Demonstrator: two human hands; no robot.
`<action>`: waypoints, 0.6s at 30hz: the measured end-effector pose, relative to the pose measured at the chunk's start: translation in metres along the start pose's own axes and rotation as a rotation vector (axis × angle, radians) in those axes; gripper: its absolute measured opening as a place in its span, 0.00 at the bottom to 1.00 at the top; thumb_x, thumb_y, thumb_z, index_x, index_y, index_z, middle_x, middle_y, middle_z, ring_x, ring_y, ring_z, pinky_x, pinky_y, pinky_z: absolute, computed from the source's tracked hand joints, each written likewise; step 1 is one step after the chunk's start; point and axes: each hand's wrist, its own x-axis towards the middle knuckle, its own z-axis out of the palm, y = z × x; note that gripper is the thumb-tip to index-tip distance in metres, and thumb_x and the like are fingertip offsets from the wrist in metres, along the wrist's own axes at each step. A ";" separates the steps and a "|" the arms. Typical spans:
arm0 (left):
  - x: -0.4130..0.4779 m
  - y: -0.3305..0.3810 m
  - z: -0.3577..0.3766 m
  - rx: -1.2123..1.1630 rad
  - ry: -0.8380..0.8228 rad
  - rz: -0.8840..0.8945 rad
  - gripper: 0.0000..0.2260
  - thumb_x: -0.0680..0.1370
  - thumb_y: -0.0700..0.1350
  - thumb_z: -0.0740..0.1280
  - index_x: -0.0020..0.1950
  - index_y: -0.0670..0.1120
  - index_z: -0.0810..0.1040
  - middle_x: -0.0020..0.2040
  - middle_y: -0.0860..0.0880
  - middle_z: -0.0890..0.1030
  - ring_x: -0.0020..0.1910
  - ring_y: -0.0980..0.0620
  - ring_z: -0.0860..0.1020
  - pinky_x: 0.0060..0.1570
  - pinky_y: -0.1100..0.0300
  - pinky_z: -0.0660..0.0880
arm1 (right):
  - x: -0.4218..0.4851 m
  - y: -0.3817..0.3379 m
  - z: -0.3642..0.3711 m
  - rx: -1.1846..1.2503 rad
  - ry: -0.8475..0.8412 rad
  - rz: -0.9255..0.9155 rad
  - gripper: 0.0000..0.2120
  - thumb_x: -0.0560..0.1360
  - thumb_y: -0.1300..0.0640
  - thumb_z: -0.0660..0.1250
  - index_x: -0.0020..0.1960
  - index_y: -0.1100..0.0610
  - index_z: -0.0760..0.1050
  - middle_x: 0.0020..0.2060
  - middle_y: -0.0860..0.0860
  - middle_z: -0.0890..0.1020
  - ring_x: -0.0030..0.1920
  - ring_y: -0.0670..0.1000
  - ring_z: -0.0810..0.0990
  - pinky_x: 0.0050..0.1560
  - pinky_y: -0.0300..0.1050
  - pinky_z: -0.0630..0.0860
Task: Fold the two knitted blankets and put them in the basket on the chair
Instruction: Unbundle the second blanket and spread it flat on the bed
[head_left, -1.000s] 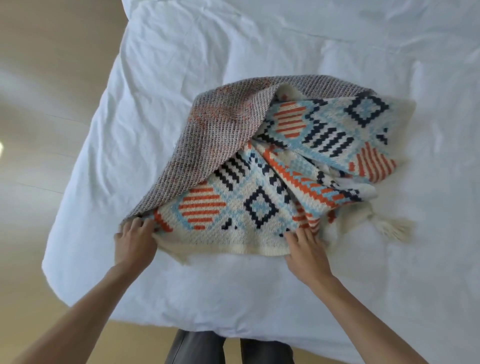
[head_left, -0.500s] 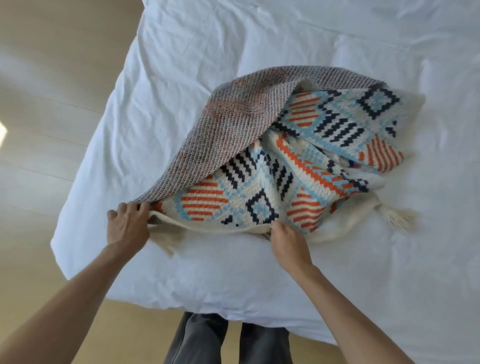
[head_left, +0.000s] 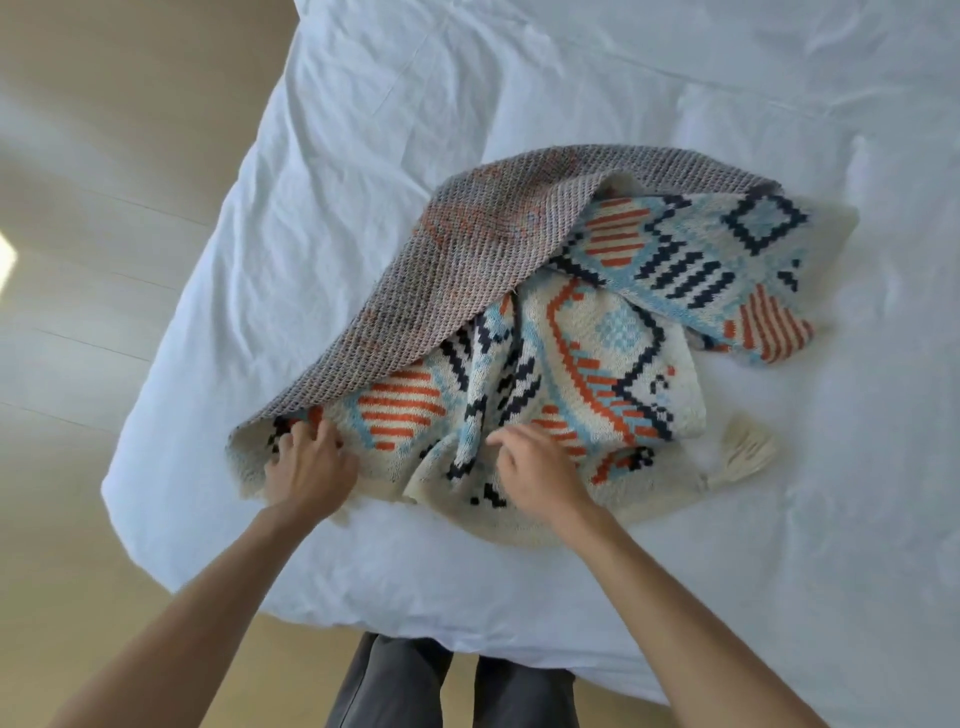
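Observation:
A knitted blanket (head_left: 597, 332) with cream, light blue, orange and navy patterns lies bunched on the white bed (head_left: 363, 156). Its grey-brown reverse side (head_left: 467, 260) is flopped over the left part. A cream tassel (head_left: 748, 449) sticks out at the right. My left hand (head_left: 306, 467) grips the blanket's near left edge with curled fingers. My right hand (head_left: 540, 475) pinches a fold of the near edge toward the middle. Only one blanket shows; the basket and chair are out of view.
The bed's white sheet spreads wide to the right and far side. Its left edge and near corner drop to a pale wooden floor (head_left: 78, 312). My grey trouser legs (head_left: 452, 686) stand against the near edge.
Both hands have pushed the near edge forward and inward, so the patterned part is more bunched. The hands sit closer together than before.

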 end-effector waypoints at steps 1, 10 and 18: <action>0.000 0.000 -0.001 -0.032 0.040 -0.042 0.16 0.75 0.46 0.60 0.62 0.44 0.66 0.60 0.41 0.68 0.61 0.40 0.66 0.56 0.42 0.68 | 0.008 0.008 -0.011 -0.040 0.061 0.006 0.16 0.79 0.63 0.55 0.64 0.58 0.73 0.62 0.51 0.76 0.64 0.49 0.71 0.67 0.42 0.62; 0.026 -0.042 -0.021 -0.114 0.124 -0.238 0.34 0.71 0.42 0.67 0.72 0.53 0.53 0.73 0.41 0.52 0.68 0.34 0.58 0.58 0.33 0.66 | 0.039 0.078 -0.058 -0.462 0.032 0.186 0.22 0.76 0.60 0.63 0.69 0.55 0.66 0.67 0.53 0.67 0.67 0.54 0.63 0.68 0.51 0.64; 0.029 -0.052 -0.019 -0.258 0.027 -0.219 0.22 0.75 0.37 0.59 0.69 0.45 0.62 0.54 0.37 0.72 0.48 0.38 0.72 0.46 0.45 0.71 | 0.029 0.097 -0.042 -0.476 -0.020 0.248 0.34 0.71 0.46 0.68 0.72 0.51 0.59 0.70 0.56 0.59 0.68 0.58 0.61 0.64 0.55 0.68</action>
